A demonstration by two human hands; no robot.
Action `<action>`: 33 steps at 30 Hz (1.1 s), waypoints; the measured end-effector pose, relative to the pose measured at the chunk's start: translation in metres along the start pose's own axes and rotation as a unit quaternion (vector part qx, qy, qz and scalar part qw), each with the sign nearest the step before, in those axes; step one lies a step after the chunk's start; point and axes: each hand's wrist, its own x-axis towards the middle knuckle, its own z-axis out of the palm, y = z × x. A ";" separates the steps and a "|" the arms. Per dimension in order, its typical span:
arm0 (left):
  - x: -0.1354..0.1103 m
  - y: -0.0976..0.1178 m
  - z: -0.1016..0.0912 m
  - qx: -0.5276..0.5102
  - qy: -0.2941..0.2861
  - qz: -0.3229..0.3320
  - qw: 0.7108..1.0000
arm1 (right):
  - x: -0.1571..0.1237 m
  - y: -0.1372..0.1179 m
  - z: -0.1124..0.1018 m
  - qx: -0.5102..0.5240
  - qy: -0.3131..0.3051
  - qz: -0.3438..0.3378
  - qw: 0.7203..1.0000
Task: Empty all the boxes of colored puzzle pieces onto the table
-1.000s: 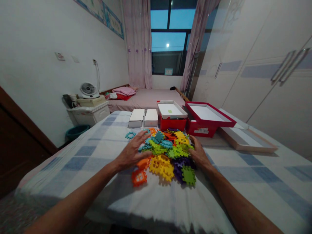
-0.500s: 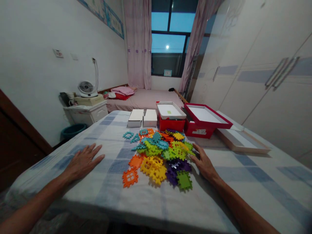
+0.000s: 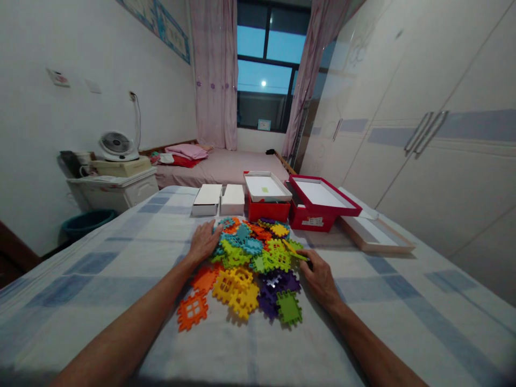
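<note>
A heap of notched plastic interlocking tiles (image 3: 236, 287) in orange, yellow, purple, green and blue lies on the cloth. My left hand (image 3: 205, 240) reaches over the blue tiles at the heap's far left edge, fingers stretched and fairly flat; they hide part of the tiles below. At the right edge, my right hand (image 3: 320, 274) has thumb and fingers closed on the end of a tilted lime-green tile (image 3: 299, 256). A yellow tile (image 3: 288, 246) leans just beside it. Nearest me lie an orange window tile (image 3: 192, 310) and a green square tile (image 3: 289, 308).
Behind the heap stand two white boxes (image 3: 207, 200), a red box with a white tray (image 3: 268, 209) on it, and a dark red box (image 3: 310, 219) under a tilted lid (image 3: 342, 207). A shallow tray (image 3: 387, 248) lies to the right on the checked tablecloth (image 3: 133, 252).
My left hand has moved right and away from me, from the bare cloth to the blue tiles. My right hand stays at the heap's right edge, its fingers now closer together. The view has turned slightly right.
</note>
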 end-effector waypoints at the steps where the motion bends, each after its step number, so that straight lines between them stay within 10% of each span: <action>1: 0.000 0.005 0.004 -0.019 0.001 0.009 1.000 | 0.001 -0.002 -0.002 0.007 0.005 0.015 1.000; 9: -0.006 -0.001 -0.007 -0.128 0.034 0.007 0.991 | 0.005 -0.007 -0.017 0.097 0.080 0.097 0.987; 21: -0.004 -0.018 -0.012 -0.147 0.037 -0.018 0.988 | 0.035 -0.030 -0.007 0.024 -0.210 -0.072 0.975; 33: -0.001 -0.022 -0.008 -0.118 0.030 0.015 0.992 | 0.017 -0.040 -0.010 0.033 -0.170 -0.080 0.982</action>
